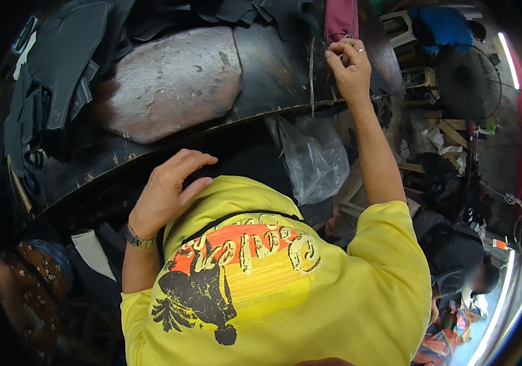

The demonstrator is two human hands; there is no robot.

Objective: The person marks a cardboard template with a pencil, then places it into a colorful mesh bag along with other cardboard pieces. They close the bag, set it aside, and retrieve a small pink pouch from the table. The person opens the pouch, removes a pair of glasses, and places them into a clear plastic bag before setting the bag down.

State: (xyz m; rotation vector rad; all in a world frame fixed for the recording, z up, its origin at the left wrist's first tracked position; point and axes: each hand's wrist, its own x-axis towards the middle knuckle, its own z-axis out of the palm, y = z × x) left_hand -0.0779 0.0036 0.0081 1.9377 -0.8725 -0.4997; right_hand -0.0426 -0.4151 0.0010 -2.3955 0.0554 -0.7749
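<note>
My right hand [350, 68] reaches to the far side of the workbench [276, 64], its fingers curled and pinched at the near end of a maroon pouch [341, 19]. The pouch is narrow and runs out of the top of the view. Just what part the fingertips grip is partly hidden. My left hand [169, 190] hovers in front of my yellow shirt, short of the bench edge, holding nothing. Its fingers are bent together and its thumb stands apart. Nearest to it on the bench lies a worn, flat slab [172, 82] with cut corners.
Black cut leather-like pieces [66, 61] pile up at the bench's left and back. Scissors [32, 161] lie by the left edge. A clear plastic bag [313, 158] hangs below the front edge. To the right stands a fan [469, 82]; other people sit at left and right.
</note>
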